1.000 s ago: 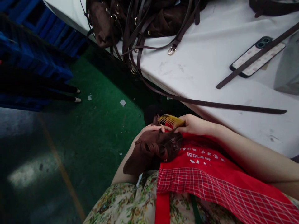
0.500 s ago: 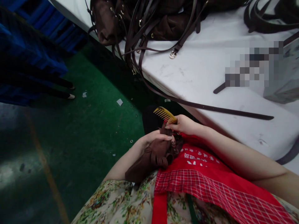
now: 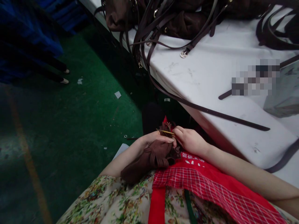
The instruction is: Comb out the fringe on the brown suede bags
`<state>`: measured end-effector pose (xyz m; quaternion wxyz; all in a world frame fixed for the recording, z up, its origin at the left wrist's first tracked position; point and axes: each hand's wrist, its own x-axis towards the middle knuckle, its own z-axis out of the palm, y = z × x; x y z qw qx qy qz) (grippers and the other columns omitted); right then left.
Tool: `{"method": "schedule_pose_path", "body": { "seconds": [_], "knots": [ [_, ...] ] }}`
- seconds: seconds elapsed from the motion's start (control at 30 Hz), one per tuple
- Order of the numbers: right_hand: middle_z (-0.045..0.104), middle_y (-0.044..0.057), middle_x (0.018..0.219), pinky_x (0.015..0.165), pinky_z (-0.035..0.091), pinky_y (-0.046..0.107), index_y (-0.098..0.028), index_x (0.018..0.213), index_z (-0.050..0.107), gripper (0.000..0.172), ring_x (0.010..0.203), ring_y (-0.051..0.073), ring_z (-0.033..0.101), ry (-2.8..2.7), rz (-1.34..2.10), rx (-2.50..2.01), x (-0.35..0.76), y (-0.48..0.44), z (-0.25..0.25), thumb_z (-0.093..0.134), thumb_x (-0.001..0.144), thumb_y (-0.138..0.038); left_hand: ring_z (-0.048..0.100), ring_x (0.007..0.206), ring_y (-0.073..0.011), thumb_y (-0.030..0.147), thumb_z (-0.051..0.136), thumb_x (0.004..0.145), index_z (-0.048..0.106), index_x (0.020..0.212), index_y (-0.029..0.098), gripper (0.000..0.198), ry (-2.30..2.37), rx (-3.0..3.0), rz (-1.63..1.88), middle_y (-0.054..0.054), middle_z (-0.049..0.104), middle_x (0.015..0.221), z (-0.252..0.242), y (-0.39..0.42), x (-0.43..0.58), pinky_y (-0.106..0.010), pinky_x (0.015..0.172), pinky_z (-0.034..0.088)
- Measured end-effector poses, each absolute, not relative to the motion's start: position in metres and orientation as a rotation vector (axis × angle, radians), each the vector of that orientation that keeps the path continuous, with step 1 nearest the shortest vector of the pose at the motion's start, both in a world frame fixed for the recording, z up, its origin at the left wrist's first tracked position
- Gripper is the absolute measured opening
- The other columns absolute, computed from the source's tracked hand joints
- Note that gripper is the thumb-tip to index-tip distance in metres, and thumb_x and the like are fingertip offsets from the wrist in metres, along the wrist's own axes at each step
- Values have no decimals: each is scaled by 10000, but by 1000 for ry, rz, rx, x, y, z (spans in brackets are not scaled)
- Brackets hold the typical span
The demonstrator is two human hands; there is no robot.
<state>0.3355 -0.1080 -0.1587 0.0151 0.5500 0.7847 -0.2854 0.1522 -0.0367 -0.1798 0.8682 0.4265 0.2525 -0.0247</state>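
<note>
Over my lap, my left hand point(image 3: 159, 137) is closed around the gathered upper part of a brown soft bag-like piece point(image 3: 142, 163), with a loop and folds on its side. Thin brown fringe strands point(image 3: 165, 125) stick up past the fingers. My right hand point(image 3: 190, 140) pinches a yellow comb point(image 3: 167, 132), seen nearly edge-on and lying across the strands close to the left thumb. The comb's teeth are mostly hidden among them.
At the right stands a white-covered table point(image 3: 201, 74) bearing a pile of brown bags point(image 3: 184, 25). A long dark strap point(image 3: 210, 112) hangs over its edge. Scraps lie on the green floor point(image 3: 98, 118). A person's legs point(image 3: 51, 70) show at left, beside blue pallets point(image 3: 58, 15).
The comb has come down from above the strands into them and turned edge-on. My right hand has lowered with it. The left hand keeps its hold, and the view has shifted slightly.
</note>
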Motion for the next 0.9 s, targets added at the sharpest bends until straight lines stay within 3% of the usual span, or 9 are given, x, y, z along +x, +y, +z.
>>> {"method": "schedule_pose_path", "body": {
  "seconds": [0.23,0.4,0.77,0.9],
  "knots": [
    [608,64,936,600,393,263,-172,973,512,94,721,174,630,2339,-953,1668,332,-99,-165,458,917,-223,536,700,-135,469,504,882,605,716,140,382,339,1109,-115,-24,576,713,-180,-38,162,-281,785,458],
    [631,77,957,591,400,262,-174,1011,504,131,755,191,650,2210,-974,1744,330,-99,-171,439,925,-247,516,672,-134,495,413,919,579,689,156,442,292,1289,-149,-23,562,698,-187,-38,166,-278,770,445],
    [667,92,1013,663,412,259,-202,1079,527,203,871,204,652,1999,-1096,1910,332,-94,-186,409,948,-304,534,655,-126,512,436,901,591,705,159,432,293,1326,-270,-6,579,681,-201,-39,165,-249,722,461],
    [685,146,905,617,395,290,-141,1016,557,263,774,232,655,1816,-1092,2033,347,-87,-208,346,969,-291,571,747,-160,489,582,827,639,735,163,344,231,1371,-248,-26,636,746,-197,-40,170,-266,786,465]
  ]
}}
